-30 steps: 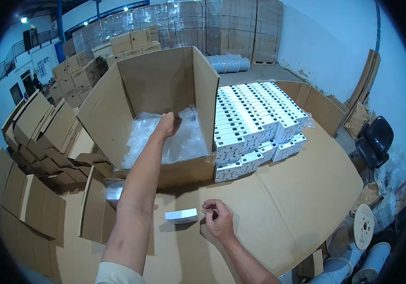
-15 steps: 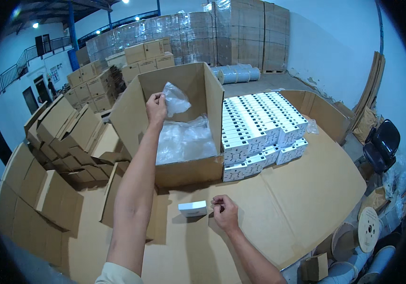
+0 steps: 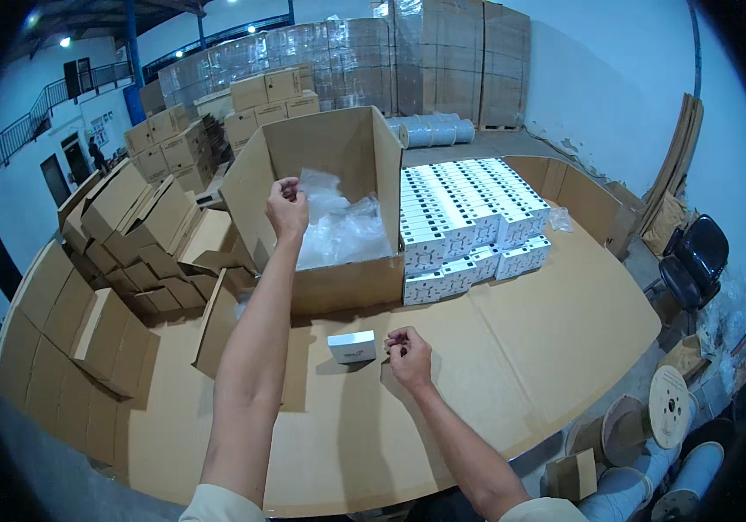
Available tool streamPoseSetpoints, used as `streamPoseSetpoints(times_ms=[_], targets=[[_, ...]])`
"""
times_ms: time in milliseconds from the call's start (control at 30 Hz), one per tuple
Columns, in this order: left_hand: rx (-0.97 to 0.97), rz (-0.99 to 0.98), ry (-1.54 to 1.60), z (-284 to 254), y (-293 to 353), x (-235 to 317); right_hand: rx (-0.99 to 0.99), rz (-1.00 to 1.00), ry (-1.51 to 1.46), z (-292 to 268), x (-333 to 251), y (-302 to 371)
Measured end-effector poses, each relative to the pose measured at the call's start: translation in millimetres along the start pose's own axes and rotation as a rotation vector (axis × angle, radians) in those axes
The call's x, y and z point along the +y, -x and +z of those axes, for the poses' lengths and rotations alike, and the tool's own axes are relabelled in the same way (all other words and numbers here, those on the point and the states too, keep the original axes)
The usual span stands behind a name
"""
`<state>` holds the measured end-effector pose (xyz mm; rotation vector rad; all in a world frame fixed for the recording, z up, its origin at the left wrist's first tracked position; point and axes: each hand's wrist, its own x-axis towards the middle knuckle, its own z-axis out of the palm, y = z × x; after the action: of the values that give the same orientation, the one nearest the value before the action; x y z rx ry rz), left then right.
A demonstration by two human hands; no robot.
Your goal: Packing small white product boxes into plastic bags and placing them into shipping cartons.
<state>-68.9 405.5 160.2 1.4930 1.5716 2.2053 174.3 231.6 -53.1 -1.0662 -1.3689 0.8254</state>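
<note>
My left hand (image 3: 288,209) is raised at the left side of a large open cardboard box (image 3: 347,291), its fingers loosely bent and slightly apart. A clear plastic bag (image 3: 321,183) is right beside its fingertips, above more crumpled clear plastic (image 3: 351,230) in the box. No firm grip on the bag shows. My right hand (image 3: 409,358) is low over the cardboard-covered table, fingers curled in; what they hold, if anything, is hidden. Just left of it a small white box (image 3: 352,347) stands by itself, apart from the fingers.
Stacked white boxes (image 3: 469,226) stand right of the large box. Open brown cartons (image 3: 143,230) pile up at the left, and a cardboard flap (image 3: 216,326) rises beside my left forearm. A black chair (image 3: 695,261) and cable reels (image 3: 669,407) are beyond the table's right edge.
The plastic bag that hung from my left fingers now sits lower against the plastic in the box, and those fingers have loosened. My right hand stays beside the small white box. The view has shifted slightly.
</note>
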Motion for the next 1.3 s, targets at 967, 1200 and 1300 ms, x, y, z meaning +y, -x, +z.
streamPoseSetpoints(times_ms=[967,1200,1300], targets=[[-0.290,0.021,-0.494,16.7,-30.4,-38.3,-0.001,0.056,0.014,-3.8,-1.3,-1.1],[-0.375,0.071,-0.335,13.2,-42.3,-97.2,-0.010,0.036,0.000,0.9,-8.9,-0.9],[-0.345,0.007,-0.375,17.6,-33.2,-85.0,0.001,0.043,0.016,-2.0,-6.5,-1.2]])
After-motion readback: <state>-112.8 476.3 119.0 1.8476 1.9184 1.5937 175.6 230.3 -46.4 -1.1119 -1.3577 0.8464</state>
